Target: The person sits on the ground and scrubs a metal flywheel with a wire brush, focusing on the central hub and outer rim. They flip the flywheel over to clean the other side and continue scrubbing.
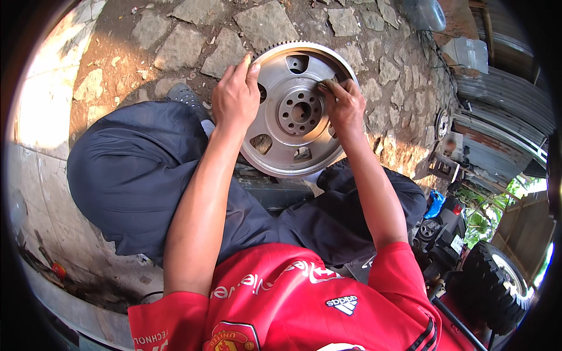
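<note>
A grey metal flywheel (pixel 271 111) with a toothed outer rim, a ring of bolt holes about its centre hole and several larger windows is tilted up in front of me, between my knees. At its upper left edge, my left hand (pixel 236 93) is closed on the rim, thumb on the near face and fingers toward the teeth. On the right side of the face, my right hand (pixel 346 107) is closed in a pinch, fingertips against the metal beside the raised hub. Whatever lies in that pinch is too small and hidden to name.
A dark box-like thing (pixel 272 192) is under the flywheel between my legs. Uneven paving stones (pixel 266 26) set in dirt spread beyond. At right are a black knobbly tyre (pixel 494 286), corrugated metal sheets (pixel 497 96) and another round metal part (pixel 442 124). A clear plastic container (pixel 471 55) stands far right.
</note>
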The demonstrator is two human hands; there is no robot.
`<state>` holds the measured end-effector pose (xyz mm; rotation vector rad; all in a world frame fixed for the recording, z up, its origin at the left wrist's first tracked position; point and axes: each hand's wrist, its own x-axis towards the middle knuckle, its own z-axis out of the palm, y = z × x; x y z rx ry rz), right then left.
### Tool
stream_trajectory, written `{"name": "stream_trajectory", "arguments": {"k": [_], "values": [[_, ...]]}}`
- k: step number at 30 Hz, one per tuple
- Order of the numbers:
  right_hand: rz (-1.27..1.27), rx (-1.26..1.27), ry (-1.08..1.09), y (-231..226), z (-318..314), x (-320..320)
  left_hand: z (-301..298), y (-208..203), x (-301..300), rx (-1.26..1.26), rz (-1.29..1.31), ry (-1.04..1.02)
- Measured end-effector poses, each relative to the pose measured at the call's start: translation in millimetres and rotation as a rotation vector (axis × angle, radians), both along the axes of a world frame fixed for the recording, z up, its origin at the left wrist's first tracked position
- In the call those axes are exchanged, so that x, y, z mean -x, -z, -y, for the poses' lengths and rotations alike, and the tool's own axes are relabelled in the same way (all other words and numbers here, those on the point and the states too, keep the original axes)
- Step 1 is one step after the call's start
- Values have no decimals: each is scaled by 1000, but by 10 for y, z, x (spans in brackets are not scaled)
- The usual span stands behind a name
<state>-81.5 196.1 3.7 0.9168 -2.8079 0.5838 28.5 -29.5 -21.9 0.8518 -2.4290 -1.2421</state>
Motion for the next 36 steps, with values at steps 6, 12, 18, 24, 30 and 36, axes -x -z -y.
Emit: {"name": "stream_trajectory", "arguments": {"k": [6,12,18,24,30,36], "values": [[-68,31,-129,73,345,-49,-23,-30,6,11,27,-7],[-80,13,-35,13,13,19,20,22,-40,-33,-41,11],[-63,2,-157,31,347,-38,-26,63,-38,29,-59,6],[-82,-21,-109,26,-30,27,-44,85,-46,33,-65,1],[-56,30,-119,4,293,-29,-4,76,-24,19,-73,14],[-98,36,-112,73,120,55,40,88,-52,-53,-93,30]]}}
